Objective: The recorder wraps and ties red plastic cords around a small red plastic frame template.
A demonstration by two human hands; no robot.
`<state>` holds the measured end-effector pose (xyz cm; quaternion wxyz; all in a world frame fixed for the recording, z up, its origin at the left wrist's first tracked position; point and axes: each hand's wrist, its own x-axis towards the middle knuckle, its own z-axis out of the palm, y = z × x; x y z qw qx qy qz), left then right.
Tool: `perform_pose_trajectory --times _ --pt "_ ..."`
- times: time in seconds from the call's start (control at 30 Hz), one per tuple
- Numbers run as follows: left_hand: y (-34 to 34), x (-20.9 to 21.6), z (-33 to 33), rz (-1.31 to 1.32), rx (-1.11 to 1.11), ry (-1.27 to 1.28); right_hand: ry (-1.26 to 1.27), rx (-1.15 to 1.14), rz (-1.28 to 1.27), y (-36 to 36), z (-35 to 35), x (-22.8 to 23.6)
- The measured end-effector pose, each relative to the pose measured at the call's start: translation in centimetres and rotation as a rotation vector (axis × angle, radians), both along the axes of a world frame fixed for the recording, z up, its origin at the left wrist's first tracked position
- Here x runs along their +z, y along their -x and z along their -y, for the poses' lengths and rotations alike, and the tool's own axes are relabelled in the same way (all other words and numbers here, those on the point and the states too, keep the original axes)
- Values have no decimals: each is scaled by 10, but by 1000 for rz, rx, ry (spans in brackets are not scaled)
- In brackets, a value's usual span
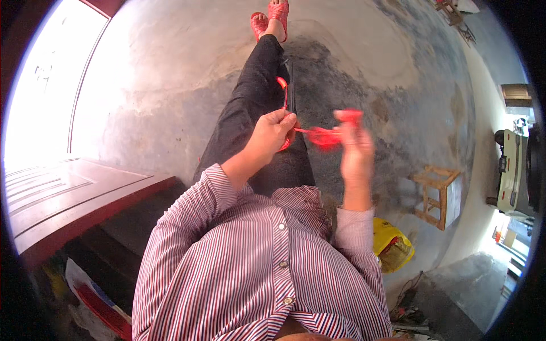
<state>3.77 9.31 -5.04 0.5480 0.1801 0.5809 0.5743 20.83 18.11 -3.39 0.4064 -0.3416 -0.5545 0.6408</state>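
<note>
My left hand [267, 136] pinches a red cord [299, 131] between thumb and fingers, above my thighs. Out past its fingertips rises a thin red length with a curved orange-red end [281, 83], beside a narrow dark strip whose kind I cannot make out. From the pinch the cord runs across to a loose tangle of red strands [324, 138]. My right hand [356, 150], smeared by motion, is closed round a red bundle [350, 116] at that side. Whether the bundle is the same cord cannot be made out.
My legs in dark trousers [244, 96] stretch ahead, ending in red slippers [277, 11]. A wooden stool [435, 196] and a yellow bag [392, 245] stand on the right. At left is a panelled door [85, 193]; the floor [364, 62] is stained concrete.
</note>
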Motion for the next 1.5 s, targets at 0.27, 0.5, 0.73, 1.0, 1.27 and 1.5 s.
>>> perform_pose_trajectory --times 0.27,0.5,0.73,1.0,1.27,1.5 --pt "9 -43 6 -123 -73 247 327 -202 -410 -82 -56 -21" --pt "9 -43 5 -34 -86 253 17 310 366 32 20 -89" --pt "3 -38 1 177 48 175 260 201 375 -16 3 -28" --pt "12 -47 7 -79 -13 233 391 65 443 -58 14 -47" --pt "-21 0 -6 -18 -93 -138 -462 233 676 10 24 -36" --pt "36 -9 -8 -1280 48 -206 -697 -11 548 17 -12 -63"
